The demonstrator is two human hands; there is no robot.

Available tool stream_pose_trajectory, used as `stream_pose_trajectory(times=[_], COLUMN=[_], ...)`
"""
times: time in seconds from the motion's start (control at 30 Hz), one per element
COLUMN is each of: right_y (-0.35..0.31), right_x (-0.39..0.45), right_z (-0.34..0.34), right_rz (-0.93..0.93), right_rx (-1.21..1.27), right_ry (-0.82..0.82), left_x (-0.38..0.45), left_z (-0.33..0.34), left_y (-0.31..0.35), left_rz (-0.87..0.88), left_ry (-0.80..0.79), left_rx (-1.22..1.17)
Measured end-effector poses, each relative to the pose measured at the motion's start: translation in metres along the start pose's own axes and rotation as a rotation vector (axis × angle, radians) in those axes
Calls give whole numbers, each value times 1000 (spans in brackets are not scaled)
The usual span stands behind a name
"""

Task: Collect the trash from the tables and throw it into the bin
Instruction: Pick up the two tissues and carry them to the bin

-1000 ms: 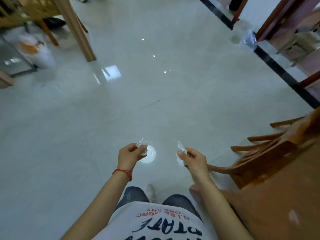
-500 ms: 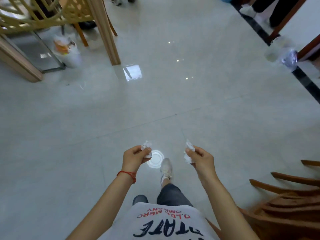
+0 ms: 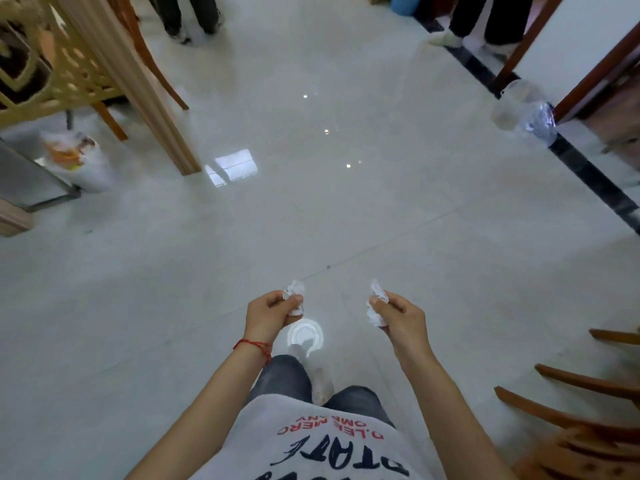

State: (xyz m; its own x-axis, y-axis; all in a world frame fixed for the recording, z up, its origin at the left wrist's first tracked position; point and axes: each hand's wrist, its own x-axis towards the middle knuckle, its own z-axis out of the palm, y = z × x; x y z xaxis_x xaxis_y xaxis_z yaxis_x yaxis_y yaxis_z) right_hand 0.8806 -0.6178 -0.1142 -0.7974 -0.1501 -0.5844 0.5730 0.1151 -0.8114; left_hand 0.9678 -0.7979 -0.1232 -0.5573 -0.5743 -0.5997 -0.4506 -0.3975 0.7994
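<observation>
My left hand (image 3: 268, 315) is closed around a crumpled white paper ball (image 3: 294, 294), held low in front of me. My right hand (image 3: 398, 315) pinches a second crumpled white tissue (image 3: 375, 306) between thumb and fingers. Both hands hang over the pale tiled floor, about a forearm's width apart. A white bin lined with a bag and holding orange and white trash (image 3: 74, 157) stands at the far left beside a wooden post. A clear plastic bin or bag (image 3: 523, 112) sits at the far right near a dark doorframe.
A light wooden post (image 3: 145, 98) and lattice furniture (image 3: 45, 74) stand at the upper left. A dark wooden chair (image 3: 585, 410) is at the lower right. Two people's legs (image 3: 190, 15) (image 3: 485, 19) stand at the far end. A black floor strip (image 3: 588, 174) runs along the right.
I have walked forward: the chair has slipped back to the lower right, and the bin and post at the left have come further into view. Both hands still hold their paper.
</observation>
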Motion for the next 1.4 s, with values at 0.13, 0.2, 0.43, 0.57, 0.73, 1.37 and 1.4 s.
stream_pose_trajectory(times=[0.13, 0.2, 0.43, 0.57, 0.73, 1.37, 1.4], right_y=[-18, -25, -44, -52, -62, -162, -168], right_x=[29, 42, 67, 73, 82, 212, 219], right_z=[-7, -12, -28, -38, -63, -304, -317], right_rz=[2, -2, 1, 19, 38, 3, 7], right_rx=[89, 134, 329, 414, 484, 515, 514], right_ry=[109, 176, 482, 634, 754, 830, 836], left_x=[40, 60, 108, 123, 127, 129, 128], left_z=[35, 55, 129, 175, 232, 545, 560], left_y=[26, 41, 99, 115, 118, 122, 124], left_rz=[-17, -13, 31, 29, -5, -20, -24], left_ry=[-118, -182, -481, -622, -745, -863, -861], left_rx=[89, 142, 346, 443, 502, 558, 551])
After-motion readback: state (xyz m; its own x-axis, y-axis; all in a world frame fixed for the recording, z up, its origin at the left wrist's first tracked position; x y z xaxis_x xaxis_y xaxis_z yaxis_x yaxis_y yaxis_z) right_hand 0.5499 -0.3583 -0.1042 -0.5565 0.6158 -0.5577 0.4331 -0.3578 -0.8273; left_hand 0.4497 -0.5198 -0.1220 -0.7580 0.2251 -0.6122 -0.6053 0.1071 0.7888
